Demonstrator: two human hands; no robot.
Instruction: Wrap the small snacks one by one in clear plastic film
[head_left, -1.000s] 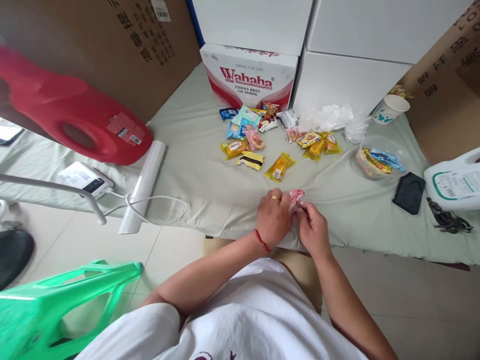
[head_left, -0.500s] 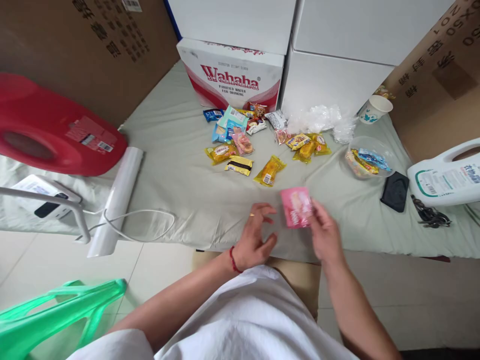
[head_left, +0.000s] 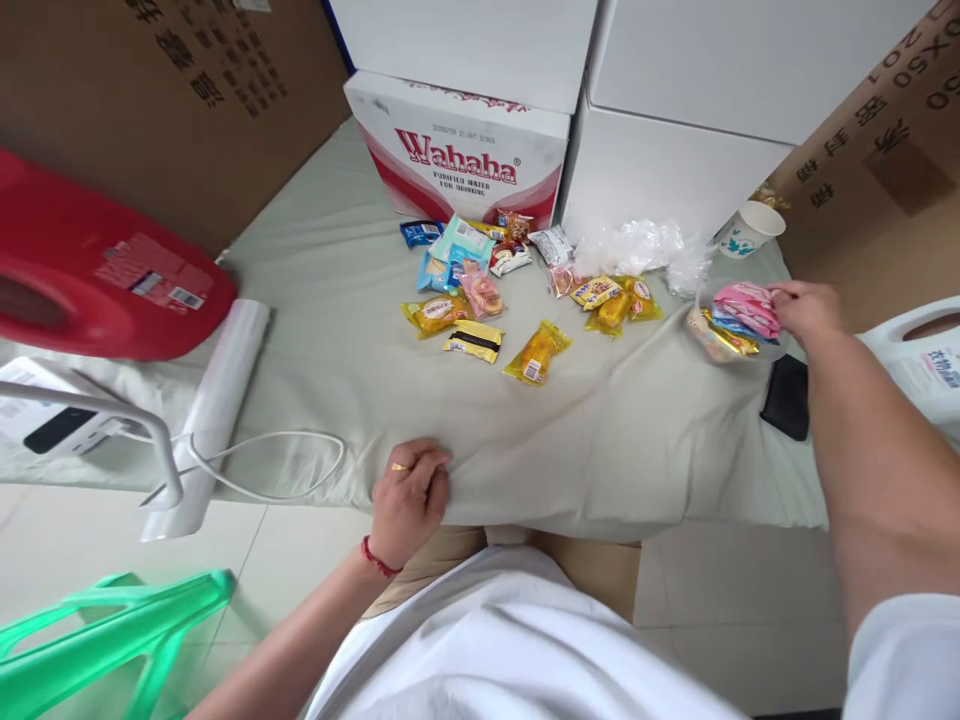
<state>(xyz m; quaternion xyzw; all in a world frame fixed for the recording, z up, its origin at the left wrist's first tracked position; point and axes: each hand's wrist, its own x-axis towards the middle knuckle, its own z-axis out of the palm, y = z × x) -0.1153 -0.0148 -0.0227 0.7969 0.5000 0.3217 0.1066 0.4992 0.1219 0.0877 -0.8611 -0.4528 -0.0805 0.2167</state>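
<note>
Pinching pink packet by edge in right hand, over blue and yellow packets in clear bowl. Reaching past black pouch beside bowl. Resting left hand, loosely curled, on pale green cloth, well apart from snack packets in front of Wahaha box.

Packets in bowl; cup behind; snacks left, before carton.

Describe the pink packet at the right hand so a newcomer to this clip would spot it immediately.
Start at the brown cardboard box on the picture's right side. In front of it, below the white paper cup in view, is a clear plastic bowl. The pink packet is at its top, pinched by the right hand; the wrappers beneath it show blue and yellow.
</note>
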